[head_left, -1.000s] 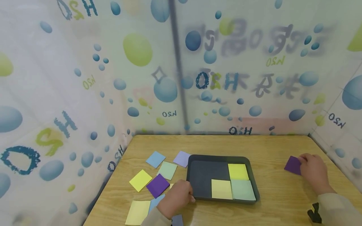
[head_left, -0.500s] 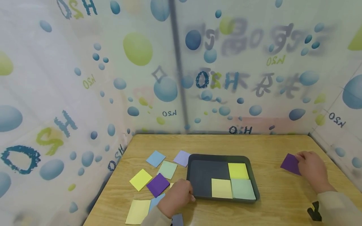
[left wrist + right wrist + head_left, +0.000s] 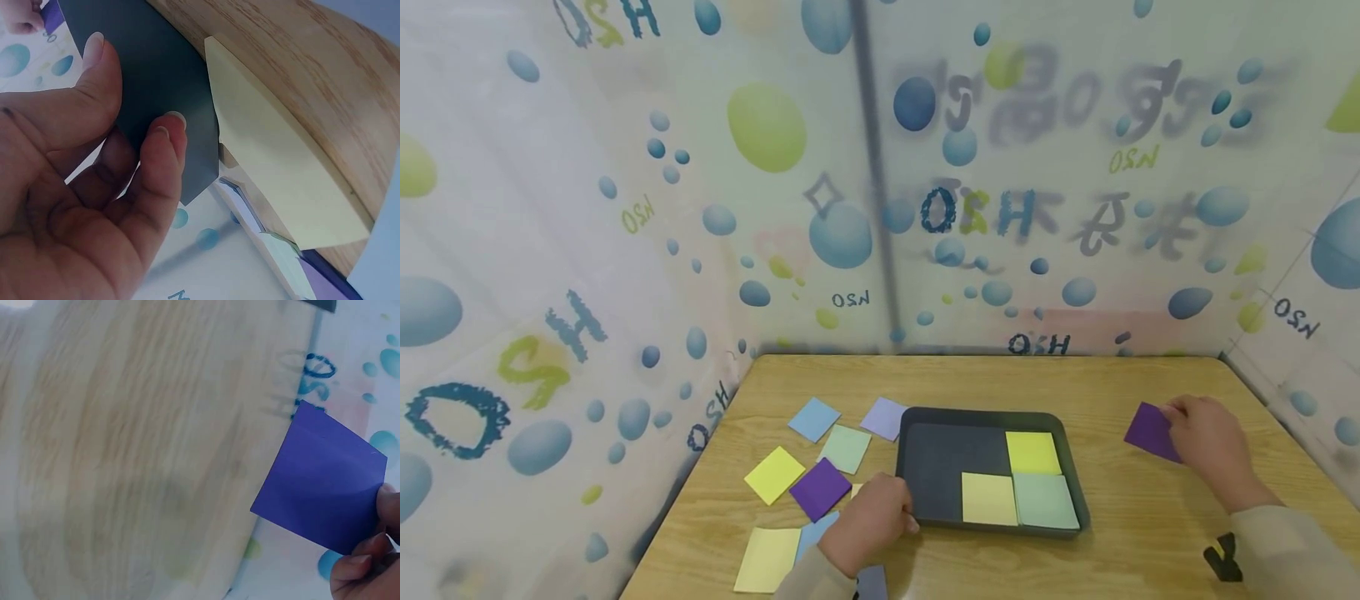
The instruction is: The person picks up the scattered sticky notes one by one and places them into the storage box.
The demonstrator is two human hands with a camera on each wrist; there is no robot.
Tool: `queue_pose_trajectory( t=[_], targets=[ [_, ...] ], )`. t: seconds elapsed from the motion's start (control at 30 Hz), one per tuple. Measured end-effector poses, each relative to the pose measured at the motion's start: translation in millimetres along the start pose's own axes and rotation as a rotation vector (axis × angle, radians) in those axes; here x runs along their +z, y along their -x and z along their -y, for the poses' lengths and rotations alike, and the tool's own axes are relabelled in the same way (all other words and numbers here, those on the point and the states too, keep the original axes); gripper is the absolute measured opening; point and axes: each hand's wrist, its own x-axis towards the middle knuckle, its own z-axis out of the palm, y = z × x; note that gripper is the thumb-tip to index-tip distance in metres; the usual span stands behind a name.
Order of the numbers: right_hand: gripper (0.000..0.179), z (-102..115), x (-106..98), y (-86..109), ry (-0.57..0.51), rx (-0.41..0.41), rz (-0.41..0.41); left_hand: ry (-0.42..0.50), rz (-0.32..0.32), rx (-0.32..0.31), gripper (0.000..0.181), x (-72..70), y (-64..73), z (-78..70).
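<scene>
Clock face: centred on the tray, twelve at the patterned curtain (image 3: 970, 167).
Right hand (image 3: 1216, 442): past three o'clock, thumb and bent fingers pinching a purple paper square (image 3: 1152, 432) by its near corner, most of the sheet sticking out from the grip.
Held purple square: between two and three o'clock, over the wooden table (image 3: 1097, 383), tilted and well apart from the tray.
Left hand (image 3: 871, 515): at eight o'clock, fingers curled over the corner of the dark tray (image 3: 934, 471), thumb against the outer wall, so it has the rim pinched.
In the tray: a bright yellow square (image 3: 1033, 453) at two, a pale green square (image 3: 1046, 502) at four, a pale yellow square (image 3: 988, 498) at six, all lying flat.
Loose squares toward ten: a lilac one (image 3: 883, 418) just beside the tray, a sky-blue one (image 3: 814, 419) farther out, a mint one (image 3: 844, 450) between.
Loose squares toward nine and eight: a lemon one (image 3: 775, 476), a second purple one (image 3: 821, 489), a large cream one (image 3: 767, 560); others lie partly hidden by the left arm.
</scene>
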Motion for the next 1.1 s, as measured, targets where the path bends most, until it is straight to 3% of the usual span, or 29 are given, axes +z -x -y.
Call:
queue_pose_trajectory(
  t=[0.23,0.57,1.1],
  targets=[
    [0.031,16,3,-0.1,-0.024,-0.045,-0.015,0.001,-0.016,0.016,0.016,2.5,-0.8,1.3],
    [0.028,35,5,-1.9,-0.049,-0.038,-0.006,0.000,-0.017,0.024,0.017,1.4,-0.7,0.5],
    [0.027,58,8,-1.5,-0.130,-0.010,0.091,-0.006,-0.005,0.009,0.015,-0.7,0.2,-1.2]
  ],
)
